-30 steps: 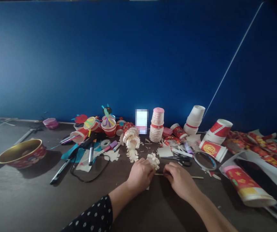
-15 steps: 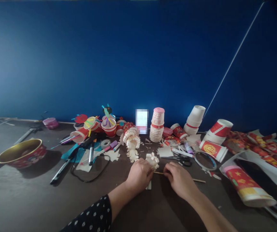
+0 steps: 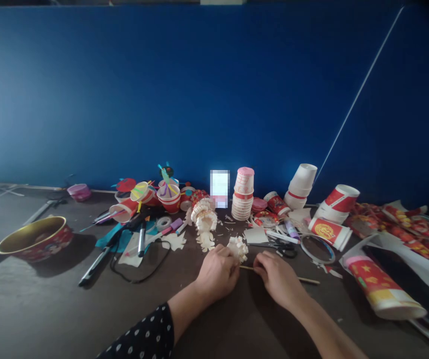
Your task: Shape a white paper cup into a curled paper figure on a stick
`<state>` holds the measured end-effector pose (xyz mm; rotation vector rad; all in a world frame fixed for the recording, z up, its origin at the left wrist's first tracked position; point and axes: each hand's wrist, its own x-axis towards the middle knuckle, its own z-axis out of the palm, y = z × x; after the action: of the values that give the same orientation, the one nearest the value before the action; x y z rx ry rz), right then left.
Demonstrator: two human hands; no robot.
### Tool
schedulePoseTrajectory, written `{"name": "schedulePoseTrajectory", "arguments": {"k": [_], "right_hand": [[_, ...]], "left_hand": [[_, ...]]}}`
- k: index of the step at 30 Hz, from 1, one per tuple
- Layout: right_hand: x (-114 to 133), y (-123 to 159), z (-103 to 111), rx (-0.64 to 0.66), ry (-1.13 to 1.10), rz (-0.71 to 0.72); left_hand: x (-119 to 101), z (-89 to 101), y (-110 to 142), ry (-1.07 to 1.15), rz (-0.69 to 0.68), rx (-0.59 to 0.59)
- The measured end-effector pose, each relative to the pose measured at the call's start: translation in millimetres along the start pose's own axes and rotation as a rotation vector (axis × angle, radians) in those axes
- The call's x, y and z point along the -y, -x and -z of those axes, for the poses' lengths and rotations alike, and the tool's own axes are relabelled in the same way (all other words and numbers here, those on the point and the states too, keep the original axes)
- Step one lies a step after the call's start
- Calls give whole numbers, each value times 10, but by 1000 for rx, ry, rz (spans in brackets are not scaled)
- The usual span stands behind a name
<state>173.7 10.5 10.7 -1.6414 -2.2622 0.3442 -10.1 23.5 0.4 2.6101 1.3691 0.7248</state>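
My left hand [image 3: 217,272] grips a small frilly cut-paper piece [image 3: 237,249], cream-white, which sticks out above my fingers. My right hand [image 3: 277,279] is closed around a thin wooden stick [image 3: 307,280] that runs sideways, its left end reaching toward the paper piece. The stick's far end pokes out to the right of my hand. Just ahead on the dark table [image 3: 42,299] lies a similar frilled paper cup craft [image 3: 204,217], tipped on its side, with paper scraps spilling from it.
A stack of paper cups [image 3: 242,195] and scattered red-and-white cups [image 3: 328,232] stand behind my hands. Scissors [image 3: 283,251], markers [image 3: 141,238], tape [image 3: 163,222] and a gold-lined red bowl [image 3: 35,239] lie around. Red wrapping paper [image 3: 404,232] lies at right, against a blue wall [image 3: 214,89].
My hands have stayed almost still. The stick has shifted slightly and the paper piece has turned a little in my left hand.
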Motion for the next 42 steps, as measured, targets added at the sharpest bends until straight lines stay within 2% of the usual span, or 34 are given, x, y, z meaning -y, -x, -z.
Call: {"name": "schedulePoseTrajectory", "arguments": {"k": [5, 12, 22, 34, 42], "right_hand": [[2, 1, 5, 10, 0, -9], [-2, -2, 3, 15, 3, -2], [6, -10, 22, 32, 0, -21], [-17, -13, 49, 42, -42, -14], [-22, -14, 2, 32, 9, -25]], "left_hand": [[-17, 6, -5, -7, -27, 12], [-4, 10, 2, 29, -60, -62], [56, -14, -2, 80, -101, -27], [56, -18, 17, 39, -135, -35], [37, 1, -5, -5, -162, 14]]}}
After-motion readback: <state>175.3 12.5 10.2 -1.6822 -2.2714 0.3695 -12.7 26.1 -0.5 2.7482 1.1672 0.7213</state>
